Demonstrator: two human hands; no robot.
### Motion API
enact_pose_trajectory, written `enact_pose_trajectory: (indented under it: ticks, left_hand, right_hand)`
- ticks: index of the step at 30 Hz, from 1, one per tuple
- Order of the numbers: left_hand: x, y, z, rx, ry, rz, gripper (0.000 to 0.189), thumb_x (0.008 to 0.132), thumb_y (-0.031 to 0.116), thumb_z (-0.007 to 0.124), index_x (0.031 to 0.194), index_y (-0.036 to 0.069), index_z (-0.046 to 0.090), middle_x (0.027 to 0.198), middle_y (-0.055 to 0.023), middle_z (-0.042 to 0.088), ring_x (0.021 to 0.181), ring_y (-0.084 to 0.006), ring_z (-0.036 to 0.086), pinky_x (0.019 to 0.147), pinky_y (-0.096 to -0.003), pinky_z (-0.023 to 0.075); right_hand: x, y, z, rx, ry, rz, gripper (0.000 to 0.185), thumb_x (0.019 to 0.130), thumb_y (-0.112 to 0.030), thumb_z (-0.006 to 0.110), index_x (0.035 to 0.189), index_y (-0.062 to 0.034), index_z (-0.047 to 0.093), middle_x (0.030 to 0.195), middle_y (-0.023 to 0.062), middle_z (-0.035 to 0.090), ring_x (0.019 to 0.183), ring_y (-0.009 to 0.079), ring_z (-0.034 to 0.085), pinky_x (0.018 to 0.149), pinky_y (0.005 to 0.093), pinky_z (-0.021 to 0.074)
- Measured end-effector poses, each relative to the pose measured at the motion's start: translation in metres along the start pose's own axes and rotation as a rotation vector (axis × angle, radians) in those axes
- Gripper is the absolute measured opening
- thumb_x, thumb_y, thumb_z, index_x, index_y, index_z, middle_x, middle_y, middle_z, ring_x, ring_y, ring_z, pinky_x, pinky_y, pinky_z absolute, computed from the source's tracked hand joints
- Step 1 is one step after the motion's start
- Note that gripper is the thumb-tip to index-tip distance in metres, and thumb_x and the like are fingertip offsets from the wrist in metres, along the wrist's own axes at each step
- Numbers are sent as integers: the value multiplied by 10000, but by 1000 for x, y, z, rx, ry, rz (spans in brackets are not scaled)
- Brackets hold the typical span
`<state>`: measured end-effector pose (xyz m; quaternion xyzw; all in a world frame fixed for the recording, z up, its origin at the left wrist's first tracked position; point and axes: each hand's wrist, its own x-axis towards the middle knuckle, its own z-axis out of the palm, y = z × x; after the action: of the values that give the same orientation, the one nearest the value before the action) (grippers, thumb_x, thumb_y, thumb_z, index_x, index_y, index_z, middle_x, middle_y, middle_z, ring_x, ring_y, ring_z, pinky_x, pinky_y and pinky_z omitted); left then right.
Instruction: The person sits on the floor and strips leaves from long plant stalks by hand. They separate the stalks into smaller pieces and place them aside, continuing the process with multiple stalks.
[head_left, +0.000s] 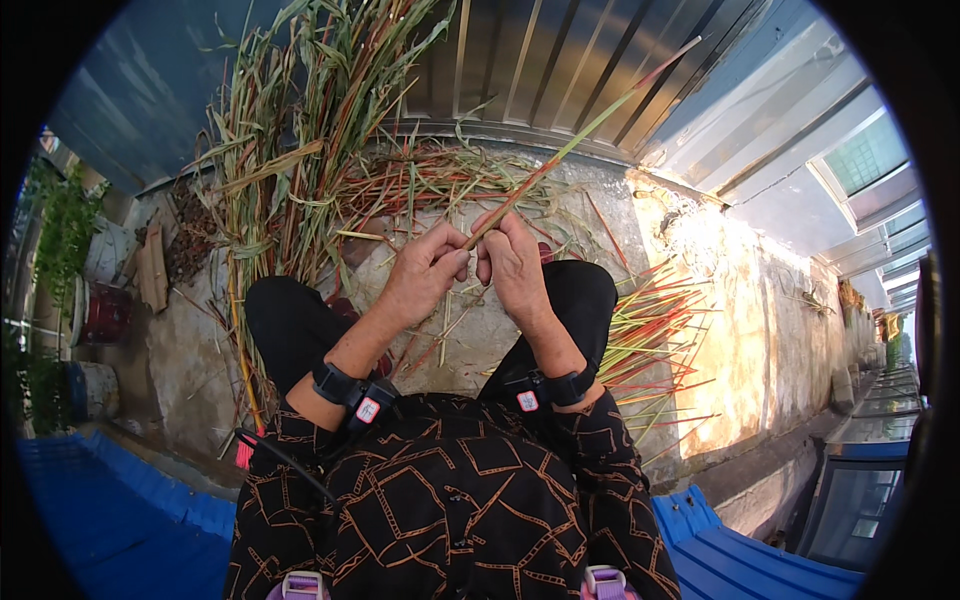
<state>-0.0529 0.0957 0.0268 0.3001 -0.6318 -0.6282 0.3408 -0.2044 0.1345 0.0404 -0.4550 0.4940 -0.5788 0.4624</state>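
Observation:
A long plant stalk (559, 157), green and red with a pale tip, slants up and to the right from between my hands. My left hand (427, 274) pinches its lower end with thumb and fingers. Beside it, my right hand (511, 262) grips the same stalk just above that end. Both hands are close together over the gap between my knees. To the left stands a large bundle of leafy stalks (300, 150), leaning against the wall. Stripped red and green stalks (652, 330) lie in a pile by my right knee.
Loose leaves and husks (442, 176) are heaped ahead, along the foot of a ribbed metal door (510, 67). On the left are a dark red bucket (105, 313), potted greenery (64, 232) and a broken board (151, 266). Sunlit concrete (731, 345) extends to the right.

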Motion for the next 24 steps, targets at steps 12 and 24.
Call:
enact_pose_trajectory:
  ticks: [12, 24]
  left_hand:
    - [-2, -6, -7, -339, -117, -170, 134, 977, 164, 521, 1041, 46, 514, 723, -4, 545, 470, -8, 359, 419, -165, 272]
    - [11, -19, -8, 91, 282, 14, 160, 958, 191, 548, 913, 38, 562, 674, 15, 524, 530, -30, 452, 449, -207, 353]
  right_hand:
    - [-1, 9, 3, -68, 59, 3, 126, 902, -89, 460, 952, -5, 540, 693, 25, 537, 536, 77, 476, 480, 242, 401]
    - [-4, 40, 9, -184, 79, 8, 53, 869, -45, 491, 857, -13, 532, 625, 8, 469, 589, 69, 403, 506, 238, 370]
